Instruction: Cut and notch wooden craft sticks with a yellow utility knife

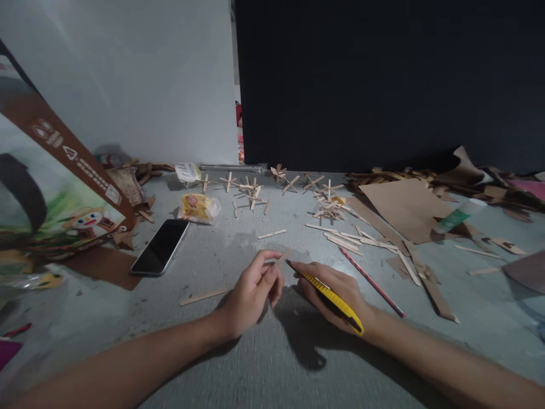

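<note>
Your left hand (254, 289) has its thumb and fingers pinched on a small thin piece (283, 257) of pale brown material; whether it is card or wood, you cannot tell from here. Your right hand (344, 286) is wrapped around a yellow cutter (330, 296), its dark tip pointing at that piece and very near it; whether the two touch is unclear. Both hands are low over the desk (204, 375), near each other, with the small piece and the cutter's tip between them.

Just left of your left hand lies a flat wooden stick (202, 297), and a shorter stick (272, 234) lies beyond that hand. Farther to its left is a phone (160, 247), face up with a dark screen, and past the phone's far end sits a yellow packet (196, 208).

Well beyond both hands stand several crossed-stick pieces (254, 193). Beyond your right hand you have a scatter of loose sticks (347, 241), and just to its right a red pencil (372, 282) lies slantwise. Farther right are a brown cardboard sheet (398, 207) and a white-and-green tube (462, 216) lying at an angle.
</note>
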A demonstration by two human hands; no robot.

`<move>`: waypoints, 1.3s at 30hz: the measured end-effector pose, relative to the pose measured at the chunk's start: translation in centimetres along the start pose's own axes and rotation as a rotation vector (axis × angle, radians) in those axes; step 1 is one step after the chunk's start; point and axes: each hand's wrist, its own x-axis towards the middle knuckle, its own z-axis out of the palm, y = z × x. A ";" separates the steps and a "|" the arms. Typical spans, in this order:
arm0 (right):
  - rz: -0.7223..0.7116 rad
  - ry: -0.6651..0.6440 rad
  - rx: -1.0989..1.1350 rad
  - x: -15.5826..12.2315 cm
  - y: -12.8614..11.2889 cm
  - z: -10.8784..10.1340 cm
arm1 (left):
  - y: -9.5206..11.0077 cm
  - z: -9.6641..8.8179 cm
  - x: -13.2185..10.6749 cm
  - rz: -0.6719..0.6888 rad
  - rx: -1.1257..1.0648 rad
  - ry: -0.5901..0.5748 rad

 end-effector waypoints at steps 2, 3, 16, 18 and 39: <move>-0.014 0.016 -0.029 -0.1 0.0 0.1 | 0.0 0.0 0.0 -0.020 -0.021 0.007; -0.021 0.017 -0.041 -0.2 -0.1 0.1 | 0.0 0.0 0.1 -0.026 -0.030 0.017; 0.080 -0.020 0.353 -1.1 1.0 -0.2 | -0.4 -0.3 0.6 -0.048 -0.046 0.107; 0.066 0.002 0.439 -1.2 1.3 -0.1 | -0.4 -0.3 0.7 -0.057 -0.048 0.112; 0.206 -0.166 -0.229 0.3 -2.1 -0.1 | -0.5 -0.4 1.1 -0.081 -0.019 0.147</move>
